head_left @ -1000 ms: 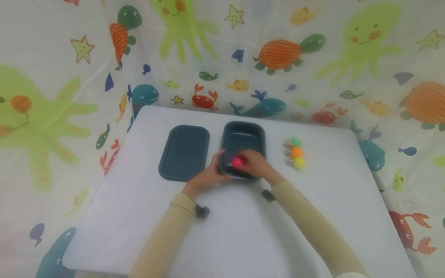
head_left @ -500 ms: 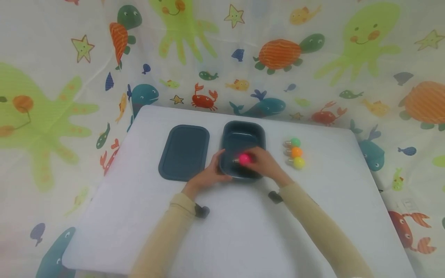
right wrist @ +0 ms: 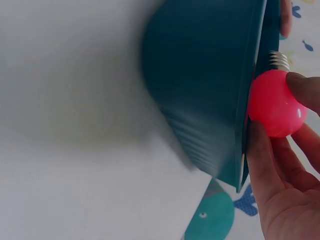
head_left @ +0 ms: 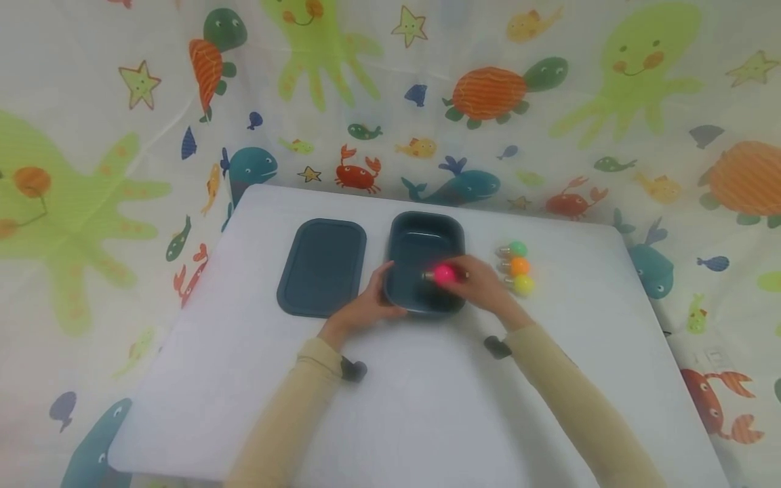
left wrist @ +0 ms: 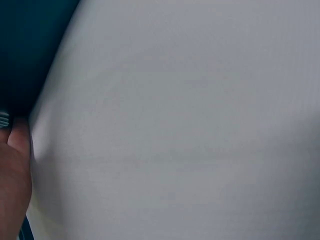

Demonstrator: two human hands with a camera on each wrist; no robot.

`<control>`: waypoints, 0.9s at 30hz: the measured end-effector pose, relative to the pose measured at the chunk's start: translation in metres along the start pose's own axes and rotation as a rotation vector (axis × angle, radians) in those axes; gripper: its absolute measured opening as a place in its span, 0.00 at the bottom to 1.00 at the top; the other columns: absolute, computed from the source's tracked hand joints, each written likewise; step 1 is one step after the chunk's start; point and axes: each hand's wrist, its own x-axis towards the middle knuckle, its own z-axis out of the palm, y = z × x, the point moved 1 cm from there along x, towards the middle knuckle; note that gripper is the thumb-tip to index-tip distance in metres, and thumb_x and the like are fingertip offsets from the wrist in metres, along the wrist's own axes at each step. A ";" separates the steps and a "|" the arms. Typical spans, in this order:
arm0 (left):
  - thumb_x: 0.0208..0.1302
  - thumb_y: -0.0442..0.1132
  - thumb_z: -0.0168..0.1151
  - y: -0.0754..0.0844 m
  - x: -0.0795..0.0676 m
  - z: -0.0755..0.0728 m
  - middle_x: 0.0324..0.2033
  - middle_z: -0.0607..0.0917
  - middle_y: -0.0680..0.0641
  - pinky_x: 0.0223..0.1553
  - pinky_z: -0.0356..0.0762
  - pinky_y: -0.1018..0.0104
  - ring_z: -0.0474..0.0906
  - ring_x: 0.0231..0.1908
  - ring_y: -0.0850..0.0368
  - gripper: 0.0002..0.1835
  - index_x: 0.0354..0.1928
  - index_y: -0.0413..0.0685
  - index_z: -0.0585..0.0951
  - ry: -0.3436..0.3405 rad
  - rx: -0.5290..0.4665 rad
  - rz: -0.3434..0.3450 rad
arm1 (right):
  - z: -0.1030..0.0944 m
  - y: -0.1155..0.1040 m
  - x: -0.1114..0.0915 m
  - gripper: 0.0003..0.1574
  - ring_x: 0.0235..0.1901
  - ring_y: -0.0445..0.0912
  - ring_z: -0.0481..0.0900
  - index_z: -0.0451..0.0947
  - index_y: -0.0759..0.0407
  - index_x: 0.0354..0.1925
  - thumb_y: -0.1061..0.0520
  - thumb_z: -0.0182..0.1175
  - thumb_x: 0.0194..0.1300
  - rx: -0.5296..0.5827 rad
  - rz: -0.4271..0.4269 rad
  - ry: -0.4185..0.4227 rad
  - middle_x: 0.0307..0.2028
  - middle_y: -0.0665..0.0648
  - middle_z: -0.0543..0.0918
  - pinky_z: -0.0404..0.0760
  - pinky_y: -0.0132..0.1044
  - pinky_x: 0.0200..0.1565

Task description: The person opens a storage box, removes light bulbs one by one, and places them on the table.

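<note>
A dark blue-green rectangular box (head_left: 421, 249) stands without a lid on the white table. My left hand (head_left: 365, 306) holds its near left corner, fingers along the side and thumb across the front; the left wrist view shows only part of that hand (left wrist: 15, 185) below the box wall (left wrist: 30, 50). Over the right part of the box, my right hand (head_left: 483, 283) pinches a pink light bulb (head_left: 444, 274) by its round globe, with the metal screw base pointing left. In the right wrist view the bulb (right wrist: 275, 102) is right at the box rim, between thumb and fingers.
Left of the box lies a flat matching lid (head_left: 322, 268). To its right, green (head_left: 518, 249), orange (head_left: 520, 266) and yellow (head_left: 523, 285) bulbs lie in a column. Behind the table (head_left: 427, 407) hangs a curtain (head_left: 390, 88) printed with sea animals.
The right hand has moved the pink bulb rightward and slightly away from me across the box, towards its right wall. The left hand stays at the box corner.
</note>
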 end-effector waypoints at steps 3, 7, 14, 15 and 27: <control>0.54 0.42 0.75 -0.001 0.000 -0.001 0.73 0.51 0.48 0.65 0.64 0.51 0.66 0.63 0.49 0.59 0.75 0.74 0.42 -0.005 0.002 -0.002 | -0.004 0.002 -0.004 0.28 0.49 0.48 0.75 0.76 0.51 0.58 0.45 0.68 0.62 0.029 0.056 -0.007 0.50 0.52 0.79 0.80 0.45 0.50; 0.56 0.42 0.74 -0.002 -0.001 -0.002 0.74 0.49 0.46 0.66 0.62 0.51 0.65 0.65 0.47 0.58 0.75 0.76 0.41 -0.017 0.017 0.000 | -0.011 0.004 -0.010 0.29 0.53 0.50 0.75 0.74 0.53 0.59 0.46 0.67 0.63 0.064 0.098 -0.005 0.54 0.55 0.78 0.80 0.47 0.51; 0.55 0.40 0.74 0.001 -0.005 -0.002 0.75 0.45 0.45 0.67 0.61 0.50 0.62 0.67 0.47 0.57 0.73 0.77 0.42 -0.011 0.012 -0.005 | -0.020 0.007 -0.016 0.29 0.53 0.50 0.77 0.75 0.54 0.60 0.49 0.68 0.62 0.086 0.077 0.032 0.55 0.55 0.79 0.80 0.48 0.51; 0.55 0.41 0.74 0.000 -0.005 -0.002 0.75 0.46 0.46 0.66 0.61 0.50 0.63 0.66 0.47 0.57 0.73 0.78 0.42 -0.009 0.014 -0.008 | -0.021 0.008 -0.017 0.29 0.52 0.50 0.77 0.75 0.55 0.60 0.50 0.68 0.62 0.089 0.062 0.038 0.54 0.55 0.80 0.80 0.49 0.51; 0.55 0.39 0.74 -0.003 -0.007 -0.005 0.76 0.41 0.47 0.67 0.61 0.50 0.62 0.67 0.47 0.58 0.74 0.76 0.41 -0.021 0.010 0.006 | -0.031 0.026 -0.032 0.27 0.49 0.51 0.78 0.77 0.58 0.55 0.47 0.68 0.62 0.053 0.065 0.133 0.47 0.55 0.81 0.80 0.51 0.50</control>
